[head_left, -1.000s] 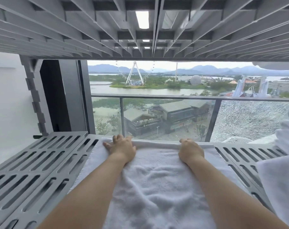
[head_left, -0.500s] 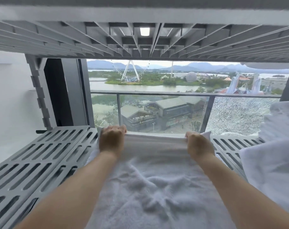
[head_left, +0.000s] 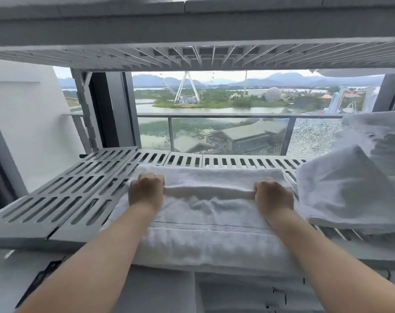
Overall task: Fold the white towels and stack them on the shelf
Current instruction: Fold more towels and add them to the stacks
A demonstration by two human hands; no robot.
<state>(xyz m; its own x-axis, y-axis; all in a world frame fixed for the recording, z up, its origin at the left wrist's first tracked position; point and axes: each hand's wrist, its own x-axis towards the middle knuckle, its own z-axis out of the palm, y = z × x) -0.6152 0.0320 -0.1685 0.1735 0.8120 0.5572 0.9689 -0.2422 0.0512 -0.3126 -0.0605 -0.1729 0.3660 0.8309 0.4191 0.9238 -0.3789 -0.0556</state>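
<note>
A white towel (head_left: 205, 236) lies across the grey slatted shelf (head_left: 63, 199), its near part hanging over the shelf's front edge. My left hand (head_left: 146, 192) and my right hand (head_left: 273, 195) are both closed on a raised fold of the towel that runs between them, left and right of its middle. Behind the fold a flat layer of the same towel reaches toward the back of the shelf. At the right end of the shelf sits a stack of folded white towels (head_left: 350, 190), close beside my right hand.
Another grey shelf (head_left: 192, 30) hangs low overhead. A further pile of white towels (head_left: 377, 136) stands behind the stack at the right. Behind the shelf is a window with a glass balcony railing (head_left: 214, 116). A white wall (head_left: 29, 123) is on the left.
Both hands went from resting flat at the towel's far edge to gripping it, then pulled that edge toward me into a fold. The camera has dropped lower and backed away.
</note>
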